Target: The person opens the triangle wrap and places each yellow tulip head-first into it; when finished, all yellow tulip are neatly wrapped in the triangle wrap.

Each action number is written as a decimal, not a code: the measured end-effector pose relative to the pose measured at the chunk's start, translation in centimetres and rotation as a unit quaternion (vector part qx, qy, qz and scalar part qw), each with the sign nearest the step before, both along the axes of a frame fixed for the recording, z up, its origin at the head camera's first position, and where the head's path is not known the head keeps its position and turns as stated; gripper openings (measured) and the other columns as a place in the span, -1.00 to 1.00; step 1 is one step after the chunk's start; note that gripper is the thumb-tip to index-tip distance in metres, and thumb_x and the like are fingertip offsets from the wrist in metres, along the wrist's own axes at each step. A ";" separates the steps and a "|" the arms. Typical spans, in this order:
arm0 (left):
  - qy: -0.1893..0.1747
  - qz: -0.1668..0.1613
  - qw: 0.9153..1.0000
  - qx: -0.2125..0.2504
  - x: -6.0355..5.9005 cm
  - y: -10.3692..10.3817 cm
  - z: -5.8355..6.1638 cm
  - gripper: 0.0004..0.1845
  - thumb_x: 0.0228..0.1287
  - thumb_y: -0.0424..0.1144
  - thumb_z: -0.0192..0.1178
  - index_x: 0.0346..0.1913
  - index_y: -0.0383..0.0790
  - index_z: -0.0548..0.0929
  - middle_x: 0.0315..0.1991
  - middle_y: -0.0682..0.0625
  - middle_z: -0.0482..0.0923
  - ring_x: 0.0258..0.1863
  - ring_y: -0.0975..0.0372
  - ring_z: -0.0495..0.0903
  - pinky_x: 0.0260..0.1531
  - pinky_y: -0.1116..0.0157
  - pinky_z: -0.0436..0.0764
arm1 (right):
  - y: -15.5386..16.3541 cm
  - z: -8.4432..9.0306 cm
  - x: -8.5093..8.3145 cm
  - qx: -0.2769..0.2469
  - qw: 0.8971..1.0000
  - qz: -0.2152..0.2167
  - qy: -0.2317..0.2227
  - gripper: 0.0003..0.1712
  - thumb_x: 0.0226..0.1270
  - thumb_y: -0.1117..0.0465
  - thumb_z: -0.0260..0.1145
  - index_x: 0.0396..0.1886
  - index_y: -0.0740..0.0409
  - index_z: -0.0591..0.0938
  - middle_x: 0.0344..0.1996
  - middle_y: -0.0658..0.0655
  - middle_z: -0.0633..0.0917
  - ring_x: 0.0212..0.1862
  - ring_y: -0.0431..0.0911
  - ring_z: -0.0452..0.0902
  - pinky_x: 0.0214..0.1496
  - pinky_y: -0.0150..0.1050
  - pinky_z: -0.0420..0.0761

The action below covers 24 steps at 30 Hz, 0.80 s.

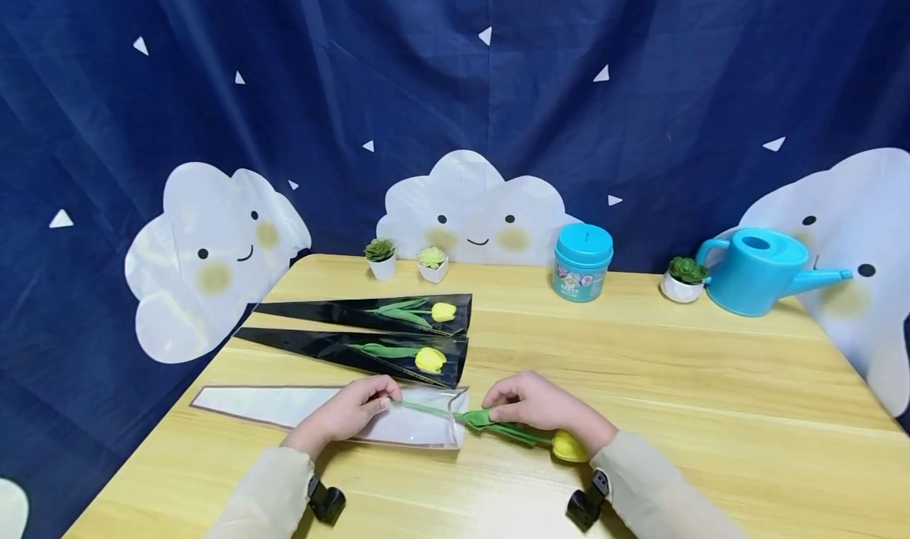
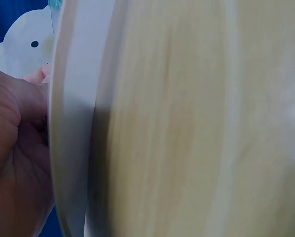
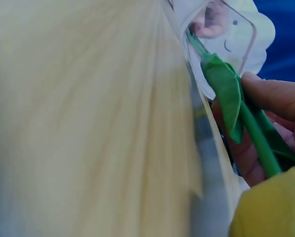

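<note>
A yellow artificial tulip (image 1: 569, 446) with green leaves lies low over the table, its thin stem inside a white flower sleeve (image 1: 284, 401) with a clear front and brown edging. My right hand (image 1: 529, 401) pinches the tulip at its leaves, just outside the sleeve's wide mouth. In the right wrist view the yellow bloom (image 3: 273, 210) hangs below that hand and the green leaf (image 3: 224, 91) sits by the thumb. My left hand (image 1: 351, 408) pinches the sleeve near the stem's end; in the left wrist view the sleeve's edge (image 2: 80, 98) hides its fingertips.
Two black sleeves (image 1: 313, 311), (image 1: 298, 343) with yellow tulips lie behind the white one. Along the table's back stand small potted plants (image 1: 382, 264), (image 1: 432, 269), (image 1: 682, 286), a blue lidded tub (image 1: 583, 262) and a blue watering can (image 1: 753, 274).
</note>
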<state>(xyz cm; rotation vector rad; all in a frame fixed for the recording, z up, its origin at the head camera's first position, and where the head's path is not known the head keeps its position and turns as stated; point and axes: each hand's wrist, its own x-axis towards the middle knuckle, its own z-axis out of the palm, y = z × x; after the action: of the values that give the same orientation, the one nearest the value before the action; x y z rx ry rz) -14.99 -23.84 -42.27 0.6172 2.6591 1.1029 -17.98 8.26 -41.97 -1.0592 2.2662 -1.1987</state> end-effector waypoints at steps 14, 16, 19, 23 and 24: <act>-0.024 -0.010 1.000 -0.003 0.1 0.1 -0.6 -0.88 0.34 -0.40 0.00 -0.25 -0.12 0.52 -0.39 0.08 0.39 -0.34 0.26 0.36 -0.27 0.34 0.31 | -2.2 -0.1 0.1 0.036 0.998 -0.023 0.045 -0.93 0.15 0.23 0.33 -0.49 0.06 0.62 -0.60 -0.14 0.57 -0.52 -0.34 0.39 -0.39 -0.40 0.43; -0.026 -0.010 1.000 0.000 0.0 0.0 -0.5 -0.88 0.34 -0.40 0.00 -0.24 -0.13 0.52 -0.42 0.08 0.36 -0.37 0.28 0.35 -0.29 0.35 0.31 | -2.3 0.0 0.1 0.048 0.996 -0.040 0.068 -0.89 0.14 0.20 0.35 -0.54 0.03 0.61 -0.61 -0.16 0.55 -0.53 -0.33 0.37 -0.40 -0.40 0.41; -0.023 -0.014 1.000 0.007 -0.3 -0.1 -0.4 -0.89 0.33 -0.40 0.01 -0.24 -0.14 0.53 -0.45 0.07 0.34 -0.41 0.30 0.33 -0.33 0.37 0.31 | -2.1 0.5 0.2 0.065 0.989 -0.052 0.121 -0.87 0.15 0.15 0.35 -0.54 0.01 0.60 -0.56 -0.16 0.57 -0.50 -0.31 0.37 -0.37 -0.38 0.42; -0.021 -0.022 1.000 0.009 -0.4 -0.4 -0.3 -0.89 0.34 -0.40 0.01 -0.22 -0.16 0.53 -0.46 0.07 0.33 -0.43 0.31 0.32 -0.35 0.37 0.31 | -1.4 1.4 0.5 0.066 0.978 -0.043 0.192 -0.91 0.20 0.14 0.32 -0.40 0.05 0.64 -0.38 -0.08 0.64 -0.33 -0.24 0.50 -0.21 -0.30 0.51; -0.021 -0.021 1.000 0.006 -0.4 -0.4 -0.2 -0.89 0.34 -0.39 0.00 -0.22 -0.15 0.53 -0.46 0.08 0.33 -0.43 0.31 0.32 -0.35 0.37 0.31 | -1.1 1.7 0.7 0.063 0.976 -0.040 0.203 -0.90 0.21 0.15 0.31 -0.36 0.07 0.65 -0.34 -0.06 0.65 -0.29 -0.21 0.53 -0.17 -0.27 0.52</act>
<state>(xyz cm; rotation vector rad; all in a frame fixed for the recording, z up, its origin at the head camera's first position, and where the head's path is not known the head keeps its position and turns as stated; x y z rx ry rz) -15.42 -24.25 -42.47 0.6421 2.5935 1.1082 -17.29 7.16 -40.27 -1.2680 2.6741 -0.9144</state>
